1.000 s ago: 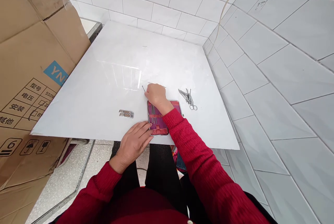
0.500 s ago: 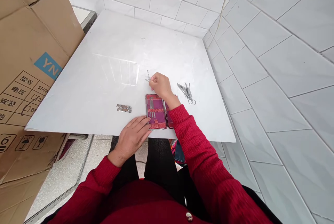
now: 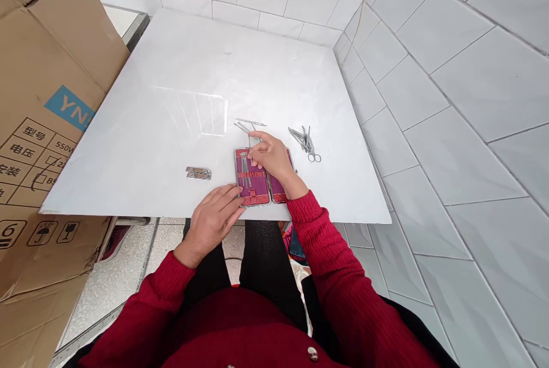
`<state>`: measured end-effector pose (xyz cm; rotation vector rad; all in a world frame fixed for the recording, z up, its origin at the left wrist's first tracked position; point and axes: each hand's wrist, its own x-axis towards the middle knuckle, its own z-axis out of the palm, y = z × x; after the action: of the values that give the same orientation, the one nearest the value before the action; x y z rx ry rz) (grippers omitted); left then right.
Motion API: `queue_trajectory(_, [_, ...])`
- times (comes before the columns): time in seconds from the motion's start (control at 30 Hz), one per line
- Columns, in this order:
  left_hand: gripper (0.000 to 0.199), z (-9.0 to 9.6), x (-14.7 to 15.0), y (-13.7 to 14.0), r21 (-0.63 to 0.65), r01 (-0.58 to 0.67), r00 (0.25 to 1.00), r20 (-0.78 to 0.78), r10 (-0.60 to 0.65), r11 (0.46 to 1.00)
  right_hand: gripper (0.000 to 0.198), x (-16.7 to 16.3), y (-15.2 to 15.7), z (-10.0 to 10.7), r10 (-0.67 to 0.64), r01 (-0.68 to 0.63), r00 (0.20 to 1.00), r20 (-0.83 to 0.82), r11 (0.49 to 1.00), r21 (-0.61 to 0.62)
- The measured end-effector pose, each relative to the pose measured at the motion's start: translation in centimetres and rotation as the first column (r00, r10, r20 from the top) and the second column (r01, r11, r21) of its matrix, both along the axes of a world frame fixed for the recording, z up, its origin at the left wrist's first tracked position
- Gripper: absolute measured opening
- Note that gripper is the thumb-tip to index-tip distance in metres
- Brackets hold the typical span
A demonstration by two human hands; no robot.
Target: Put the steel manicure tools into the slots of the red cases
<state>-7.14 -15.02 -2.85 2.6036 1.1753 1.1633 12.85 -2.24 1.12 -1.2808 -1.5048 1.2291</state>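
An open manicure case [image 3: 261,199] with a purple lining and red trim lies near the table's front edge. Several slim metal tools [image 3: 245,176] sit under its elastic loops on the left side. My left hand [image 3: 217,216] lies with fingers stretched out, their tips touching the case's lower left edge. Over the upper part of the case, my right hand [image 3: 272,156] is closed in a pinch on a slim metal manicure tool [image 3: 249,142], held roughly upright. Just beyond that hand, more thin tools [image 3: 246,126] lie loose on the table.
On the white table [image 3: 128,145], nail clippers [image 3: 198,172] lie left of the case. Small scissors [image 3: 314,157] and plier-like nippers [image 3: 302,138] lie to its right. A large cardboard box [image 3: 51,128] stands at the left; a tiled wall [image 3: 429,128] borders the right.
My right hand has come back from the loose tools to above the case, carrying a slim tool. More of the loose tools now show. My left hand stays at the case's edge.
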Motion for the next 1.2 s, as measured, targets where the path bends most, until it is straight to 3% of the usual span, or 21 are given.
queue_trajectory(0.27, [0.02,0.0,0.0,0.0,-0.007,0.005,1.0,-0.003,-0.005,1.0,0.037,-0.3,-0.3,-0.6,-0.028,0.027,0.999,0.039,0.999,0.029])
queue_trajectory(0.77, [0.022,-0.2,-0.1,0.1,-0.022,0.004,1.0,0.001,-0.004,1.0,0.038,-0.7,-0.5,-0.8,-0.018,0.013,0.995,0.094,0.999,0.051])
queue_trajectory(0.97, [0.02,-0.3,-0.1,0.1,-0.013,0.0,1.0,-0.006,0.0,1.0,0.034,-0.9,-0.9,-0.2,-0.017,-0.011,0.954,0.3,0.996,0.092])
queue_trajectory(1.2, [0.024,-0.5,-0.2,0.1,-0.035,0.006,1.0,0.011,-0.006,0.999,0.021,-1.5,-1.6,0.5,-0.095,-0.047,0.806,0.585,0.974,0.223])
